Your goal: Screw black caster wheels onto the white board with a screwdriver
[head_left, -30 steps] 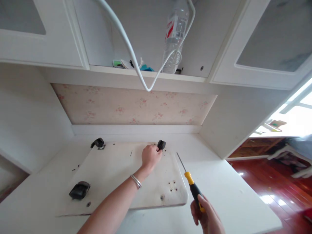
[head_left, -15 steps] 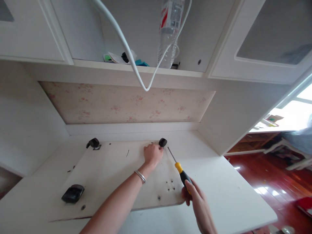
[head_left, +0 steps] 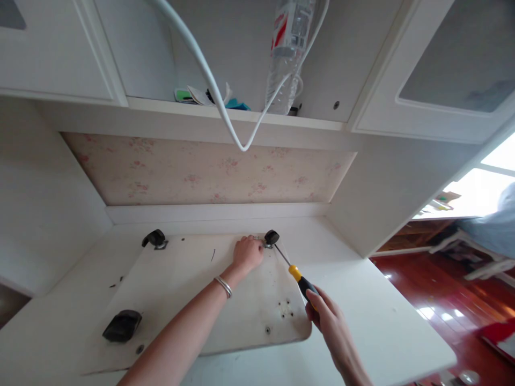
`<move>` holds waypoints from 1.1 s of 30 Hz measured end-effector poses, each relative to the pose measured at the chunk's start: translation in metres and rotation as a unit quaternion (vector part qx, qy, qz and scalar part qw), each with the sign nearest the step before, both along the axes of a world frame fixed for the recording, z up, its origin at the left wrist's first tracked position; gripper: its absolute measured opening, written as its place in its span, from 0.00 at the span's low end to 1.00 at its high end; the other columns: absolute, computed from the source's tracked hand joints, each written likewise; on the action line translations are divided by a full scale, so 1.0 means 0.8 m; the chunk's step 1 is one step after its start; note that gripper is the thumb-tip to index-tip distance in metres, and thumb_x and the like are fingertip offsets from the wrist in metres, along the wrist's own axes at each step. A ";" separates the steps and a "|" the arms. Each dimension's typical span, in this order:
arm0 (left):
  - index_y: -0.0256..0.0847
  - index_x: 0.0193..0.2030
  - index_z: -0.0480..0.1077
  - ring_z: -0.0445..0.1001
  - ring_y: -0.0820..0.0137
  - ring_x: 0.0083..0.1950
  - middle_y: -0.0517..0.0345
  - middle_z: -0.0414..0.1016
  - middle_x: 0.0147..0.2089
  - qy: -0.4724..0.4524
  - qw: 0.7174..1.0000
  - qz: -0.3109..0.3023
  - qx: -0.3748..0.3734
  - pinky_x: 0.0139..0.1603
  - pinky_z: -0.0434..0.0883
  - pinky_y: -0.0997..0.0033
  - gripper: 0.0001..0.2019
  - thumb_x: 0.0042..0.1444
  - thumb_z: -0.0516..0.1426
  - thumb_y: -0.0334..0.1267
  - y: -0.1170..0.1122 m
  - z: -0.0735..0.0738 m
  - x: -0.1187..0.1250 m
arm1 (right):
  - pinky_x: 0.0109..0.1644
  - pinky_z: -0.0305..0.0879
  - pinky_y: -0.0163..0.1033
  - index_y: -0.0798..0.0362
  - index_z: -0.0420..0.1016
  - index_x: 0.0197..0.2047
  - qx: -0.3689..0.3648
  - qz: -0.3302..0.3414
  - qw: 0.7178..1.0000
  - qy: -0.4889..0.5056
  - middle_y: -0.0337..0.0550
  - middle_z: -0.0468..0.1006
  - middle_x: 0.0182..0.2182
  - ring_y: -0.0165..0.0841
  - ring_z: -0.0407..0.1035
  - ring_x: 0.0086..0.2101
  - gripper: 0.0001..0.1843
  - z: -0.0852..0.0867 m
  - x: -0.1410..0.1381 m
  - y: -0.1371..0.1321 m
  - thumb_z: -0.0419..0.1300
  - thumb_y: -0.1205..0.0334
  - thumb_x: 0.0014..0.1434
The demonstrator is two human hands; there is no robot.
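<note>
A white board (head_left: 225, 300) lies on the white desk, with black caster wheels on it. My left hand (head_left: 247, 253) reaches to the far right corner, its fingers closed at the metal plate of a caster wheel (head_left: 272, 237). In my right hand (head_left: 324, 311) is a screwdriver (head_left: 301, 280) with a yellow and black handle; its tip points at the base of that caster, and I cannot tell whether it touches a screw. Two more casters stand on the left, one at the far corner (head_left: 154, 239) and one nearer (head_left: 122, 325). Screw holes (head_left: 285, 309) mark the near right corner.
Above hangs a white cable (head_left: 213, 80) in front of a shelf holding a plastic bottle (head_left: 285, 64) and small items. Small dark pieces (head_left: 116, 282) lie left of the board. The desk's right edge (head_left: 422, 316) drops to a red floor.
My left hand has shifted slightly left, showing more of the caster's metal plate. The screwdriver tip has come closer to the caster's base. The view has shifted a little.
</note>
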State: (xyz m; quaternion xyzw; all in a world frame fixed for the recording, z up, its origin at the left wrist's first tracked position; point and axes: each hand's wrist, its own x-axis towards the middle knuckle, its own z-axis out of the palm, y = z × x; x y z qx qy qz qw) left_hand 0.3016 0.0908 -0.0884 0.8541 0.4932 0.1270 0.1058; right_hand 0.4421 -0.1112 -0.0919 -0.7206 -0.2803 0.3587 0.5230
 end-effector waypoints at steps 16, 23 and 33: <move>0.55 0.48 0.79 0.75 0.59 0.52 0.53 0.79 0.47 -0.008 1.000 -0.005 -0.011 0.51 0.69 0.62 0.14 0.62 0.54 0.43 0.011 -0.004 0.005 | 0.26 0.50 0.37 0.54 0.76 0.47 -0.032 0.054 0.997 -0.038 0.38 0.68 0.21 0.33 0.60 0.24 0.31 0.011 0.000 0.015 0.56 0.37 0.54; 0.51 0.41 0.82 0.75 0.60 0.50 0.53 0.81 0.45 -0.015 1.000 -0.002 -0.005 0.50 0.68 0.63 0.13 0.63 0.54 0.43 0.004 -0.005 0.012 | 0.25 0.49 0.38 0.54 0.77 0.44 -0.037 0.062 0.996 -0.056 0.38 0.68 0.19 0.33 0.60 0.22 0.30 0.017 0.002 0.021 0.55 0.36 0.53; 0.46 0.39 0.82 0.75 0.58 0.50 0.51 0.82 0.44 -0.017 1.000 0.010 0.004 0.50 0.67 0.60 0.15 0.64 0.52 0.40 -0.004 -0.002 0.021 | 0.25 0.49 0.37 0.53 0.75 0.40 -0.042 0.090 0.992 -0.076 0.37 0.68 0.20 0.32 0.58 0.23 0.26 0.022 0.007 0.025 0.53 0.38 0.56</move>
